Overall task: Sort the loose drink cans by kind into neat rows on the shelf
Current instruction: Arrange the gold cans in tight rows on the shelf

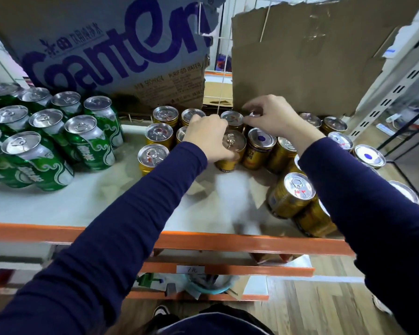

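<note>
Green cans (90, 141) stand in rows on the left of the white shelf (107, 201). Gold cans (159, 135) stand in rows at the middle, with more gold cans loosely grouped to the right (259, 147). My left hand (207, 136) grips a gold can (232, 153) from above and the side, at the front of the middle rows. My right hand (271, 117) pinches the top of a gold can (254, 114) at the back, mostly hidden by its fingers. A loose gold can (292, 195) leans tilted on another at the front right.
A grey printed water carton (111, 49) stands behind the cans at the back left, and a torn brown cardboard sheet (300, 56) at the back right. The shelf has an orange front rail (203, 240). A metal upright (392, 93) rises at the right.
</note>
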{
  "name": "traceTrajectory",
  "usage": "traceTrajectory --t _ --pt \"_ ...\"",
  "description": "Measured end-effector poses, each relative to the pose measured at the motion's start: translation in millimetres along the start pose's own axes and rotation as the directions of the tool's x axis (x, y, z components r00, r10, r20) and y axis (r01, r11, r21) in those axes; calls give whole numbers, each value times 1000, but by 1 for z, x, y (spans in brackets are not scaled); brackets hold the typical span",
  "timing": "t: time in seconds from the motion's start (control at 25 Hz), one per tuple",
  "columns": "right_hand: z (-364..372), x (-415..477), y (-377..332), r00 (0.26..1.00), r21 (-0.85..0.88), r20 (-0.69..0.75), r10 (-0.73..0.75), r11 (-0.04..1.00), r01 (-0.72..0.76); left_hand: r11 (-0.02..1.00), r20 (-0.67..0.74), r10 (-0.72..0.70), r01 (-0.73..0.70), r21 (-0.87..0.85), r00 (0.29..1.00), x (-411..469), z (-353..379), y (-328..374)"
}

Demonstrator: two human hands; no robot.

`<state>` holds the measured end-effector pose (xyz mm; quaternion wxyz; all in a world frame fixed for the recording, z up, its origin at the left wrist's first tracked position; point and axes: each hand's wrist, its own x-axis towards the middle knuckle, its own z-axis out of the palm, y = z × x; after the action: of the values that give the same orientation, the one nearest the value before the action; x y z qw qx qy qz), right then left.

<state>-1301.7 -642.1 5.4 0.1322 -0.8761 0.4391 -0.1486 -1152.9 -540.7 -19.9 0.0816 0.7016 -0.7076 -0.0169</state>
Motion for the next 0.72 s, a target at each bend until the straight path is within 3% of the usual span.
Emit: traceTrajectory --t 0.28,0.56,0.72 --pt "21 41 -9 972 -213 229 -50 972 100 993 52 121 -121 11 991 -44 -15 -22" --pt "27 56 -15 975 -164 217 -41 983 78 990 147 108 -94 -102 983 -57 -18 -36" --pt "22 61 -20 932 -208 362 -28 972 110 971 144 117 -83 -225 983 -57 -19 -39"
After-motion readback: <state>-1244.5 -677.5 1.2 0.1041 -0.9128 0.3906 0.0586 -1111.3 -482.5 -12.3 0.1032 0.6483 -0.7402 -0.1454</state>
